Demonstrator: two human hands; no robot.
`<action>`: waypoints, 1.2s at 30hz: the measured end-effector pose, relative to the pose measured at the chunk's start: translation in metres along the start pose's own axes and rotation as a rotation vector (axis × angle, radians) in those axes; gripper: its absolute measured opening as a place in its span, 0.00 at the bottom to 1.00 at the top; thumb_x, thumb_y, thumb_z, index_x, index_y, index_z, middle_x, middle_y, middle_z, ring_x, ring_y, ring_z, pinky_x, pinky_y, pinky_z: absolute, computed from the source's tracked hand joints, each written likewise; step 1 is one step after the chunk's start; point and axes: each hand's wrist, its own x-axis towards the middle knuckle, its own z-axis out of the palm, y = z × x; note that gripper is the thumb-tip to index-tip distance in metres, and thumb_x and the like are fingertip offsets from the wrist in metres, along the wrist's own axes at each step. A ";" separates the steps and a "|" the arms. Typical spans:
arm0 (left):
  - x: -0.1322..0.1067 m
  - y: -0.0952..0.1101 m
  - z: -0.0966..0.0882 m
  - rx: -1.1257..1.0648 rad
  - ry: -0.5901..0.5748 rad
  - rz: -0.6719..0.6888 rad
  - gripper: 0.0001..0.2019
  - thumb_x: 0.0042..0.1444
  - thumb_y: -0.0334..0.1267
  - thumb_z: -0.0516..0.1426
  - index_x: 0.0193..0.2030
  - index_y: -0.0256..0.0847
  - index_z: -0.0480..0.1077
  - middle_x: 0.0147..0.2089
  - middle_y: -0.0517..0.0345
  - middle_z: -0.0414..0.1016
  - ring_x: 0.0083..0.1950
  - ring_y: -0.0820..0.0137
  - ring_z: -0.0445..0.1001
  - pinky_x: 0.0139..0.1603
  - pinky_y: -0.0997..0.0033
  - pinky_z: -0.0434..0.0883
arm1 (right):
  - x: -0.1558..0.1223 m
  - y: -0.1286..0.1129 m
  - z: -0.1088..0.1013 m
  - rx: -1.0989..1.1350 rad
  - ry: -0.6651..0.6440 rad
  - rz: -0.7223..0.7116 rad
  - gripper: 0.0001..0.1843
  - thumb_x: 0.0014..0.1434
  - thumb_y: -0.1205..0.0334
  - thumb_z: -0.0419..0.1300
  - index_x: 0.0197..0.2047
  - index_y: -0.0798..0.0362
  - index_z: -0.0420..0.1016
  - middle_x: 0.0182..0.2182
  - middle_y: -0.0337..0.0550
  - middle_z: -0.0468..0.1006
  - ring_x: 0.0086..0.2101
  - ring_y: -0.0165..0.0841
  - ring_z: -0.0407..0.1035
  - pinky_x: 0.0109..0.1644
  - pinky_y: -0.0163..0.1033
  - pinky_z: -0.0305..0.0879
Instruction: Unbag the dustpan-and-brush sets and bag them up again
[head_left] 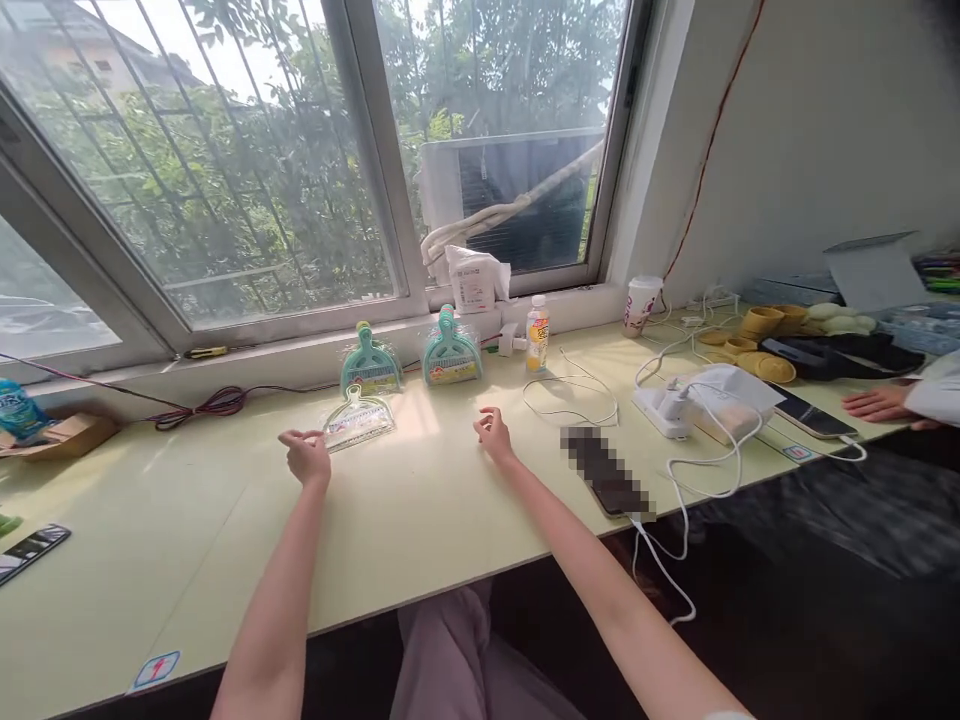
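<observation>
Three small dustpan-and-brush sets in clear wrapping are by the window wall. Two teal sets, one on the left [369, 368] and one on the right [450, 355], lean upright against the wall. A pale green set [358, 420] lies in front of them on the table. My left hand [307, 460] is just left of the pale set, its fingers loosely bent and apart; I see nothing held. My right hand [493, 437] hovers over the table right of the pale set, with loosely curled, parted fingers and nothing in them.
On the right are a drink bottle [537, 340], paper cup [641, 305], power strip [664, 410], white cables and a charging phone [607, 475]. Another person's hand [877, 402] rests near a second phone [810, 412]. A cardboard box [75, 437] stands left.
</observation>
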 end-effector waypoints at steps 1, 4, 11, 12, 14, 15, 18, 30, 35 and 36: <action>0.004 -0.002 0.001 0.043 -0.006 0.002 0.20 0.51 0.24 0.53 0.50 0.41 0.55 0.37 0.57 0.78 0.34 0.64 0.76 0.42 0.63 0.67 | 0.003 0.000 0.000 -0.021 -0.009 0.008 0.14 0.52 0.60 0.55 0.43 0.47 0.60 0.29 0.29 0.71 0.21 0.27 0.66 0.34 0.36 0.64; 0.011 -0.004 0.006 0.133 -0.014 0.087 0.19 0.52 0.26 0.54 0.50 0.42 0.57 0.38 0.56 0.77 0.38 0.62 0.75 0.40 0.64 0.67 | 0.011 0.000 -0.001 -0.118 -0.035 0.033 0.13 0.54 0.61 0.56 0.44 0.46 0.61 0.31 0.29 0.73 0.22 0.26 0.67 0.35 0.36 0.63; 0.007 0.007 0.019 0.131 -0.077 0.230 0.17 0.54 0.29 0.54 0.50 0.43 0.59 0.40 0.58 0.78 0.44 0.63 0.73 0.42 0.66 0.67 | 0.017 -0.001 -0.003 -0.194 -0.083 0.083 0.14 0.57 0.62 0.56 0.48 0.45 0.61 0.36 0.30 0.76 0.22 0.25 0.69 0.31 0.34 0.61; 0.006 0.009 0.020 0.131 -0.064 0.224 0.17 0.54 0.30 0.55 0.50 0.42 0.59 0.41 0.57 0.78 0.44 0.63 0.73 0.43 0.65 0.67 | 0.017 -0.001 -0.003 -0.200 -0.087 0.086 0.14 0.58 0.62 0.56 0.48 0.45 0.61 0.37 0.30 0.76 0.22 0.25 0.69 0.31 0.34 0.62; 0.006 0.010 0.024 0.136 -0.054 0.224 0.16 0.53 0.31 0.56 0.48 0.42 0.62 0.41 0.55 0.78 0.45 0.62 0.73 0.44 0.64 0.67 | 0.018 -0.002 -0.003 -0.226 -0.089 0.090 0.14 0.58 0.61 0.56 0.48 0.45 0.61 0.37 0.31 0.77 0.22 0.25 0.69 0.33 0.34 0.62; 0.007 0.010 0.026 0.142 -0.055 0.228 0.14 0.53 0.32 0.57 0.46 0.41 0.64 0.41 0.54 0.77 0.45 0.62 0.73 0.45 0.63 0.68 | 0.018 -0.002 -0.003 -0.238 -0.091 0.093 0.14 0.58 0.61 0.56 0.48 0.45 0.62 0.37 0.30 0.77 0.23 0.25 0.69 0.33 0.35 0.62; 0.014 0.007 0.033 0.150 -0.067 0.239 0.07 0.53 0.36 0.58 0.39 0.41 0.67 0.39 0.53 0.77 0.46 0.60 0.72 0.47 0.61 0.68 | 0.019 -0.004 -0.003 -0.262 -0.095 0.103 0.14 0.58 0.61 0.56 0.48 0.44 0.62 0.37 0.30 0.77 0.24 0.25 0.69 0.35 0.35 0.61; 0.008 -0.007 0.056 0.355 -0.389 0.353 0.19 0.60 0.38 0.50 0.57 0.40 0.68 0.65 0.41 0.63 0.69 0.50 0.54 0.66 0.35 0.45 | 0.017 -0.012 -0.005 -0.326 -0.124 0.106 0.11 0.59 0.61 0.55 0.47 0.44 0.65 0.39 0.32 0.78 0.26 0.27 0.69 0.37 0.36 0.61; -0.009 -0.001 0.049 0.419 -0.558 0.395 0.21 0.63 0.43 0.47 0.59 0.41 0.67 0.68 0.43 0.59 0.69 0.50 0.55 0.65 0.31 0.39 | 0.014 -0.013 -0.003 -0.389 -0.127 0.061 0.10 0.60 0.62 0.54 0.46 0.45 0.68 0.38 0.34 0.78 0.32 0.30 0.71 0.39 0.37 0.62; -0.018 0.002 0.044 0.416 -0.565 0.431 0.21 0.63 0.44 0.47 0.58 0.42 0.68 0.68 0.43 0.60 0.69 0.50 0.56 0.65 0.30 0.39 | 0.013 -0.013 -0.001 -0.418 -0.117 0.029 0.09 0.61 0.62 0.53 0.45 0.46 0.69 0.38 0.36 0.78 0.35 0.31 0.71 0.42 0.37 0.62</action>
